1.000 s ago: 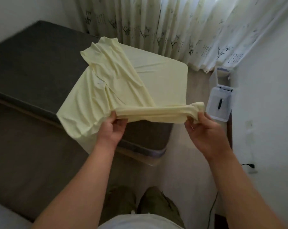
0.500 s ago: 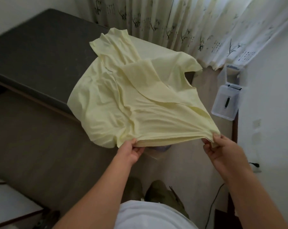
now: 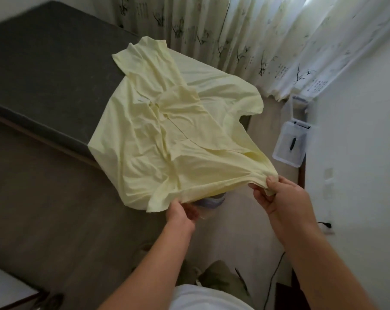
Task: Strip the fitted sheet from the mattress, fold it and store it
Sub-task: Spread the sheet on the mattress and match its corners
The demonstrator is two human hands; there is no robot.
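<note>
Sheet point(image 3: 178, 135) now dragged nearer, its far corner off the mattress point(image 3: 44, 74). Left hand point(image 3: 182, 212) and right hand point(image 3: 279, 195) pinch its near hem. Stripped; folding and storing remain.

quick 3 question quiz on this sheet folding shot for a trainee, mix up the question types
1. True or false: the yellow fitted sheet lies flat and fully folded on the mattress.
2. Which hand grips the sheet's near edge? A) left hand only B) right hand only C) both
3. Fill in: the clear plastic box sits on the floor by the ____ wall.

Key: 1 false, it is rumpled and partly lifted. 2 C. 3 right.
</note>
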